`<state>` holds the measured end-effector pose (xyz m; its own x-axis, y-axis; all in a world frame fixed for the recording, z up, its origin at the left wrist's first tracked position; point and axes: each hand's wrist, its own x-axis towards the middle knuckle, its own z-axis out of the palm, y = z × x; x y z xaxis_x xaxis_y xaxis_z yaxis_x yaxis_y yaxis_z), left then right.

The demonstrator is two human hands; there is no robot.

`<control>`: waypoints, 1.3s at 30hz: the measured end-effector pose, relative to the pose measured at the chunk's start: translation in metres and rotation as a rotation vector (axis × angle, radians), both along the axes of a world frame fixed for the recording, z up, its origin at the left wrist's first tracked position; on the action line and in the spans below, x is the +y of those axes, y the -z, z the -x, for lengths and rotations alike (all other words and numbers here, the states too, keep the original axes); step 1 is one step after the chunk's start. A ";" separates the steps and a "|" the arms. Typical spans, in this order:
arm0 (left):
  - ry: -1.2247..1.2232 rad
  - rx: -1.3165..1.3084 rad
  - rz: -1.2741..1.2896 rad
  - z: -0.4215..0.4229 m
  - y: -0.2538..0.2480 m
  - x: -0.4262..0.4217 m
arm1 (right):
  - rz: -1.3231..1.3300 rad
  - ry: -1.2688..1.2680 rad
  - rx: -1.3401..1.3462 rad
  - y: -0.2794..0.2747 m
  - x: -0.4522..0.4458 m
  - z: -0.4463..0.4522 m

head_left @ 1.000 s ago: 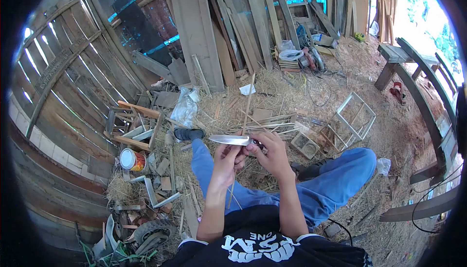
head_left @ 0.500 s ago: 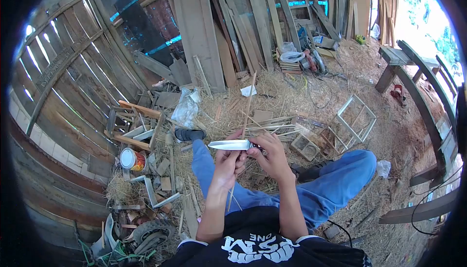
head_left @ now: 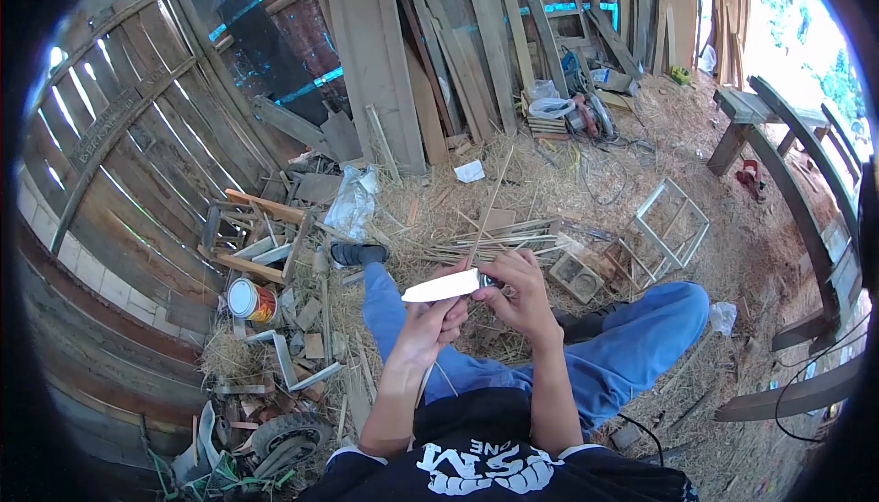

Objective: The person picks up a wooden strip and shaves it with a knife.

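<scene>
My right hand point(head_left: 520, 296) is closed round the dark handle of a knife. Its broad blade point(head_left: 441, 286) points left and shines bright, lying across the top of my left hand point(head_left: 428, 323). The fingers of my left hand are wrapped round a thin wooden strip point(head_left: 495, 193), which rises away from me past the blade. Its lower part shows below my left hand, over my lap. The exact spot where blade and strip meet is hidden.
Thin sticks point(head_left: 513, 244) lie on the straw-strewn floor beyond my hands. A pale frame point(head_left: 671, 221) and a bench point(head_left: 746, 106) are at the right. A paint can point(head_left: 243, 300) and wood scraps sit left. Boards point(head_left: 374, 53) lean against the back wall.
The knife and both hands have shifted slightly right. The blade has tilted and now glares white. The strip's far end has swung to the right and leans more.
</scene>
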<state>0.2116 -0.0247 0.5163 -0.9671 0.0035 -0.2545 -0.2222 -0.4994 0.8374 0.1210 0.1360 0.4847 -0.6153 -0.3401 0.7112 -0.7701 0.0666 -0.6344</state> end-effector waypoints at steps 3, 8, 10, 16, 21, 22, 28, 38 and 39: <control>0.014 -0.003 0.010 -0.003 -0.002 -0.001 | 0.006 0.002 -0.005 0.005 0.000 0.002; 0.017 -0.009 -0.041 -0.007 0.004 -0.007 | -0.056 0.056 0.018 0.006 0.002 0.003; 0.012 -0.015 -0.034 -0.011 0.008 -0.009 | -0.060 0.101 0.027 0.014 0.006 0.008; 0.002 -0.073 -0.093 -0.025 0.014 -0.010 | -0.091 0.342 -0.003 0.033 0.021 0.020; -0.003 -0.115 -0.168 -0.036 0.040 -0.012 | -0.138 0.383 -0.022 0.039 0.024 0.023; -0.017 -0.109 -0.186 -0.034 0.040 -0.013 | -0.148 0.365 -0.031 0.036 0.021 0.025; 0.048 -0.017 -0.109 -0.015 0.028 -0.020 | -0.167 0.388 -0.048 0.027 0.009 0.019; -0.048 0.037 0.027 0.024 0.015 -0.006 | -0.150 0.387 -0.077 0.025 0.008 0.016; -0.049 0.037 0.033 0.025 0.018 -0.007 | -0.157 0.395 -0.092 0.025 0.009 0.016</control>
